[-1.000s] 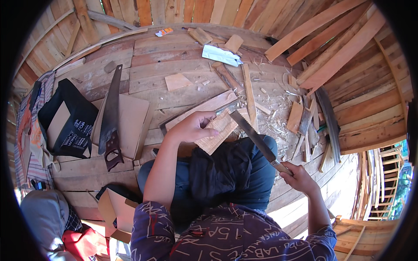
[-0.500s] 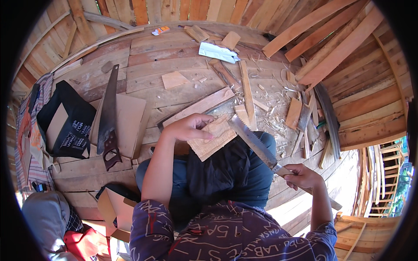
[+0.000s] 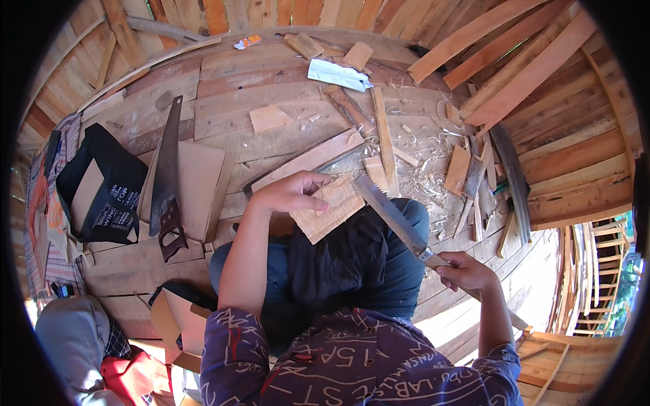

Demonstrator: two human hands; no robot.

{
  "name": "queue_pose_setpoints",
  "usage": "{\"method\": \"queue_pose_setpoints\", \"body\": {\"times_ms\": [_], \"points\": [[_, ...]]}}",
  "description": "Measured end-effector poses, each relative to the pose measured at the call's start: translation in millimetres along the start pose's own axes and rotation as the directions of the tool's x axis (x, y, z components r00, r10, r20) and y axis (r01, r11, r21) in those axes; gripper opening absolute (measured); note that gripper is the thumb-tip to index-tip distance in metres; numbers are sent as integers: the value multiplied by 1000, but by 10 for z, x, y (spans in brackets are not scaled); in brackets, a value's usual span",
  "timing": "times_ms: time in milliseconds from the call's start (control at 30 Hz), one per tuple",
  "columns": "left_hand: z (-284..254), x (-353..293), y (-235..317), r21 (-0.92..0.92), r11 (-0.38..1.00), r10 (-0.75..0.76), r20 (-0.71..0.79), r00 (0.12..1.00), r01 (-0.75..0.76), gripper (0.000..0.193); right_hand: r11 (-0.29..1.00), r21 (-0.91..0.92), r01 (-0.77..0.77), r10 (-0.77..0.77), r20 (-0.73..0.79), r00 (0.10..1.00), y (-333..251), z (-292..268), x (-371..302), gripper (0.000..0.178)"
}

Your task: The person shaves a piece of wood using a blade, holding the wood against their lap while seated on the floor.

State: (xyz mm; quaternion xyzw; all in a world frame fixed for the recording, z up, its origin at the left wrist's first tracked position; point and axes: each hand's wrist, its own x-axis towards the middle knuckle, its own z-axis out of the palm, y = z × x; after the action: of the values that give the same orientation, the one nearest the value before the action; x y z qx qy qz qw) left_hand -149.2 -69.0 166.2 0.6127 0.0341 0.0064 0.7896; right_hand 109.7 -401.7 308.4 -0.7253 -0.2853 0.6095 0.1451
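My left hand (image 3: pixel 296 193) grips a small flat wooden block (image 3: pixel 328 214) by its far left side, thumb on top, above my lap. In my right hand (image 3: pixel 466 272) is the handle of a pull saw (image 3: pixel 399 223). Its toothed blade slants up and left, and the blade's tip lies at the block's right edge. Whether the teeth touch the wood, I cannot tell. Dark cloth covers my lap beneath the block.
A larger handsaw (image 3: pixel 169 176) lies on cardboard (image 3: pixel 203 179) at the left, beside a black bag (image 3: pixel 101 186). Offcuts, a plank (image 3: pixel 308 159) and curled shavings (image 3: pixel 433 155) are strewn ahead on the plank floor. Boards (image 3: pixel 528 74) lean at the right. An opened carton (image 3: pixel 179 321) stands lower left.
The block has tilted slightly in my left hand. The saw and my right hand have shifted a little up and left; both grips stay the same.
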Motion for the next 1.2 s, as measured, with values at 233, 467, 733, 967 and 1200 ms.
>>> {"method": "queue_pose_setpoints", "body": {"times_ms": [233, 467, 733, 967, 1200], "points": [[-37, 52, -77, 228, 972, -28, -120, 992, 55, 25, 995, -18, 94, -95, -126, 987, 285, 142, 238, 26], [-170, 107, -468, 637, 678, -140, -378, 915, 366, 32, 811, -555, 185, -447, -385, 807, 996, 545, 1054, 21], [-424, -56, -538, 606, 502, -7, -711, 703, 617, 37, 960, 169, 224, -100, -540, 836, 927, 555, 1219, 24], [-395, 80, -771, 611, 509, 38, -719, 694, 606, 35, 950, 155, 273, -162, -501, 850, 1017, 484, 1216, 13], [-487, 154, -1000, 623, 585, 194, -729, 656, 520, 29, 901, 269, 341, -211, -417, 884, 1100, 379, 1234, 6]]}}
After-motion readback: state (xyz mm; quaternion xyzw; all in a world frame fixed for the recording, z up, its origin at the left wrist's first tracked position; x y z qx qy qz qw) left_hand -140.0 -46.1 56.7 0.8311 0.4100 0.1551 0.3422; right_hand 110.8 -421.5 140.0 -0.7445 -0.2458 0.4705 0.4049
